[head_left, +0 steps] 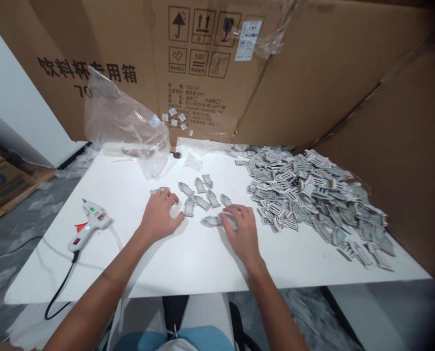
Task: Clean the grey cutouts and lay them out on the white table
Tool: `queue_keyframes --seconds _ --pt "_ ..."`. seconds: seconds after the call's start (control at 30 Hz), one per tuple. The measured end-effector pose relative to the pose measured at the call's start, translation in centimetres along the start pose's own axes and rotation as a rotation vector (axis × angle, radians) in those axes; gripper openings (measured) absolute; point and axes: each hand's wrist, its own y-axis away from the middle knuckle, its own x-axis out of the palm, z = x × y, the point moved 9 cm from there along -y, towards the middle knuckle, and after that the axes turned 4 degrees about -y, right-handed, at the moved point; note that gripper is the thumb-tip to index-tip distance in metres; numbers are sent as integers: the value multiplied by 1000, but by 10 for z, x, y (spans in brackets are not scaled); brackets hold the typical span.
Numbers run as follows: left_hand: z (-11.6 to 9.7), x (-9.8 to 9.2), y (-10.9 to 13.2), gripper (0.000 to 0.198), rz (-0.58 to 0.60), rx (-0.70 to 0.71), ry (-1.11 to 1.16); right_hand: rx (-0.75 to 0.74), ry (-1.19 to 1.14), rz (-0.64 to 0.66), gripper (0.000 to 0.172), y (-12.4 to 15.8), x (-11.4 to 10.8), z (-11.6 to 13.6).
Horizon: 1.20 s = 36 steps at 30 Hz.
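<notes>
My left hand (159, 217) rests curved on the white table (198, 263), its fingertips by a small grey tag-shaped piece (159, 191). A translucent bit (175, 210) shows beside its thumb. My right hand (239, 231) lies over another grey piece (212, 222), with its fingers pressed on the piece's far end. Several similar pointed pieces (201, 202) lie in a loose group between my hands. To the right spreads a large heap of grey-and-white pieces (312, 195). A white hot glue gun (89, 226) with a red part lies left of my left hand.
A crumpled clear plastic bag (127, 129) lies at the table's back left. Large cardboard sheets (210, 63) stand behind and right of the table. The glue gun's black cord (62, 285) hangs over the front edge. Cardboard boxes (5, 180) sit on the floor at left.
</notes>
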Motion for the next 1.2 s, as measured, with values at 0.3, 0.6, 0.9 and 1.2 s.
queue_keyframes --seconds 0.3,0.6,0.9,1.2 --pt "4 12 1 10 136 28 150 368 276 -194 46 48 -37 -70" --pt "18 11 -1 18 61 -136 350 579 -297 -266 49 58 -35 -76" --pt "2 7 -3 27 58 -205 792 798 -1037 76 42 59 58 21" --pt "-19 15 0 22 169 -150 941 770 -1032 -163 45 47 74 12"
